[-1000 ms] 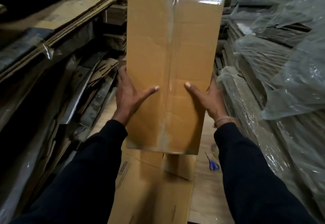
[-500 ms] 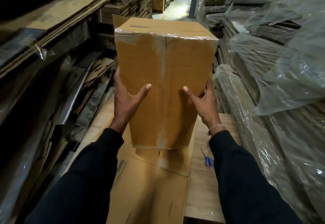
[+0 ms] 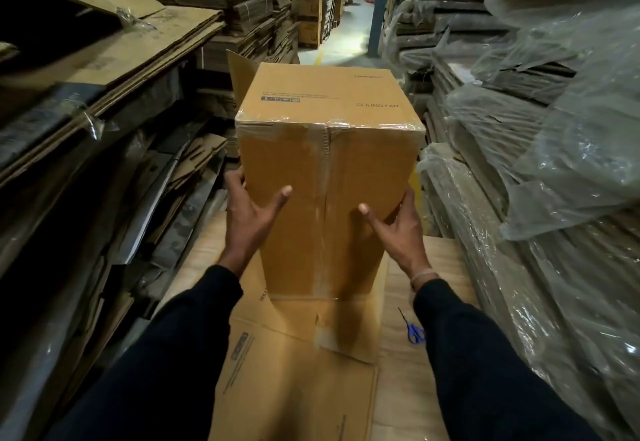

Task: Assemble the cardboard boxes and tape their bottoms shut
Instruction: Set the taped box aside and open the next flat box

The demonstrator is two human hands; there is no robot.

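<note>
**Taped box held in a narrow cardboard aisle**

I take the assembled box (image 3: 329, 177) as my landmark. Left of it, stacks of flattened cardboard (image 3: 104, 94) crowd close; right of it, plastic-wrapped bundles (image 3: 554, 128) press in just as near. The only open room I see is the lit aisle floor (image 3: 343, 45) beyond the box's far edge.

Below the box lies a wooden worktop (image 3: 426, 260), with a flat unfolded carton (image 3: 298, 371) on it, nearer me than the box.

The box faces me with its taped seam running down the middle. I cannot see inside it. One flap (image 3: 239, 76) juts out at its far left corner.

My left hand (image 3: 249, 212) grips its left edge, thumb on the taped face; my right hand (image 3: 398, 229) grips the right edge likewise.

Blue-handled scissors (image 3: 414, 331) lie on the worktop, right of and below the box.
</note>
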